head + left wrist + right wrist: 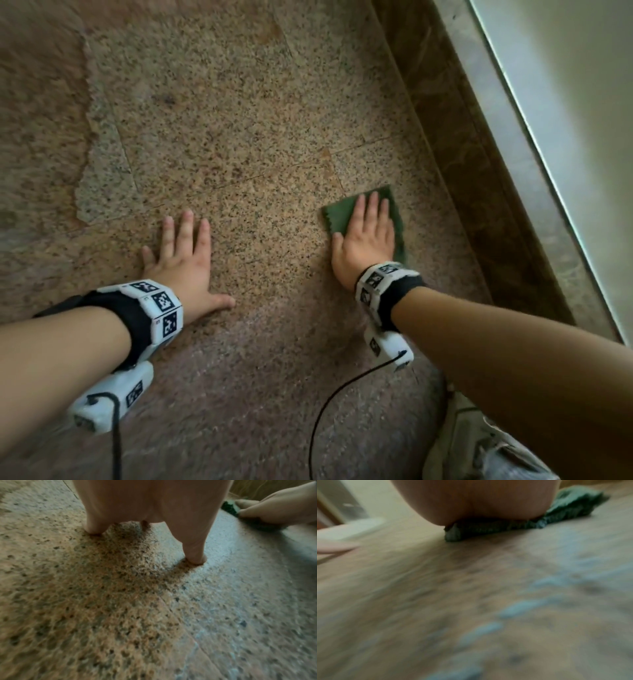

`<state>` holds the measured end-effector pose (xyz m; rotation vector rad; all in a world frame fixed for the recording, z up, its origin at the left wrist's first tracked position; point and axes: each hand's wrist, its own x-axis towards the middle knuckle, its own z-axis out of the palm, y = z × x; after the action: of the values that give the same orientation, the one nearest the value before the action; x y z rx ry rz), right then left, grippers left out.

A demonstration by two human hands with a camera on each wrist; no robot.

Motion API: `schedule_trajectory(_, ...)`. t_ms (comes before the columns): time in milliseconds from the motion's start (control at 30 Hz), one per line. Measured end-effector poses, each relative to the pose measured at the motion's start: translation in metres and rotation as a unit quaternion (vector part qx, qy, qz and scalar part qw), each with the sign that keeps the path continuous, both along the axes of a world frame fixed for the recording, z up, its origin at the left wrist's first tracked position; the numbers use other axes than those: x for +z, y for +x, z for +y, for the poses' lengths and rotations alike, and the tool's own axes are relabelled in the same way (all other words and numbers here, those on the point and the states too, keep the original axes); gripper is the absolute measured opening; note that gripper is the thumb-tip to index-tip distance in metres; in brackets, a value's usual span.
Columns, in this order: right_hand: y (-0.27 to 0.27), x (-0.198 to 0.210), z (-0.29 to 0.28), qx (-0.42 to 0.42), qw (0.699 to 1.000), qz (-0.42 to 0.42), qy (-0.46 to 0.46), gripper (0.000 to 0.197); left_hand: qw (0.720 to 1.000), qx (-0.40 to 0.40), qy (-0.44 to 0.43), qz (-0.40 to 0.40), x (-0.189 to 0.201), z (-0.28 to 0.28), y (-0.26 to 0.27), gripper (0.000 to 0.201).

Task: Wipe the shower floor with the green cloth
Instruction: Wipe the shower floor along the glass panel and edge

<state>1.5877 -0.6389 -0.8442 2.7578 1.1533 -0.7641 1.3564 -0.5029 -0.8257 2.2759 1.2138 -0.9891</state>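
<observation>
We see the speckled shower floor (239, 144), with a dark stone curb (455, 144) on the right. Our left hand (185, 263) presses flat, fingers spread. Our right hand (368, 240), fingers straight and together, presses the green cloth (340, 214) flat near the curb.

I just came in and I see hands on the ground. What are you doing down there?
A person is cleaning the speckled stone shower floor. The right hand lies flat on a green cloth and presses it to the floor, close to the brown curb at the side. The left hand has no cloth; it rests spread out on the bare floor, likely for support.
</observation>
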Motion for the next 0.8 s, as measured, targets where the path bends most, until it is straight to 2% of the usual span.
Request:
schedule_trajectory(133, -0.096, 0.001, 0.009, 0.175, 0.981, 0.088, 0.018, 0.079, 1.0, 0.002, 0.008, -0.009, -0.002, -0.001, -0.002, 0.142)
schedule_trajectory(200, -0.102, 0.0, 0.008, 0.211, 0.973, 0.091, 0.017, 0.077, 1.0, 0.003, 0.01, -0.021, -0.001, -0.001, -0.003, 0.141)
schedule_trajectory(267, -0.072, 0.0, 0.003, 0.232, 0.97, 0.077, 0.018, 0.076, 1.0, 0.001, 0.007, -0.023, 0.0, -0.001, -0.004, 0.141)
schedule_trajectory(300, -0.048, -0.001, -0.003, 0.216, 0.974, 0.06, 0.015, 0.076, 1.0, 0.0, 0.004, -0.022, 0.001, -0.001, -0.003, 0.14)
schedule_trajectory(400, 0.037, -0.001, -0.024, 0.092, 0.995, -0.025, -0.012, 0.078, 1.0, 0.002, -0.002, -0.022, 0.0, -0.002, -0.002, 0.139)
schedule_trajectory(500, 0.065, 0.002, -0.028, -0.022, 0.999, -0.023, -0.037, 0.073, 1.0, 0.002, -0.003, -0.026, 0.002, -0.002, -0.003, 0.139)
schedule_trajectory(567, 0.04, -0.002, -0.013, -0.075, 0.997, -0.029, -0.016, 0.076, 1.0, -0.002, 0.001, -0.026, 0.001, -0.002, -0.004, 0.139)
schedule_trajectory(633, -0.001, -0.004, 0.006, -0.07, 0.997, -0.019, -0.002, 0.08, 1.0, -0.002, 0.0, -0.025, 0.001, -0.001, -0.005, 0.139)
schedule_trajectory(733, -0.076, -0.005, 0.021, 0.061, 0.998, 0.028, 0.0, 0.083, 1.0, -0.004, 0.003, -0.031, 0.0, -0.001, -0.006, 0.138)
schedule_trajectory(800, -0.118, -0.002, 0.023, 0.154, 0.986, 0.068, -0.001, 0.083, 0.999, -0.005, 0.008, -0.038, 0.0, -0.001, -0.007, 0.136)
